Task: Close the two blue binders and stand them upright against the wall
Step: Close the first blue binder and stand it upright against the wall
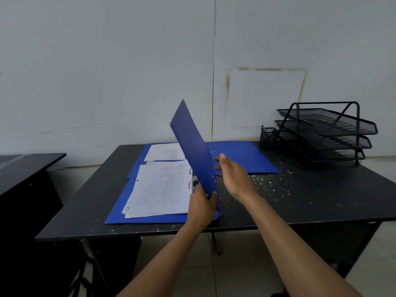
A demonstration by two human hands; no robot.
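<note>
Near binder (162, 189): lying open on the table (300, 200), its cover (192, 146) tipping up to shut.
Left hand (202, 205): I am pinching the cover's bottom edge.
Right hand (233, 176): I am pushing behind the cover, fingers loose.
Far binder (242, 155): lying open near the wall (107, 71).

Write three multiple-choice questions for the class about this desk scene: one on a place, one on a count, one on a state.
1. Where does the black wire-mesh paper tray stack stand?
A. far right of the black desk, by the wall
B. on the floor
C. at the desk's left edge

2. How many tiers does it have?
A. one
B. three
C. five

3. What state is the nearer blue ring binder in?
A. shut flat
B. standing against the wall
C. cover raised partway over its white pages

Answers:
1 A, it sits at the far right corner.
2 B, three mesh shelves show.
3 C, the left hand grips the lifted cover while the right hand is behind it.
</note>
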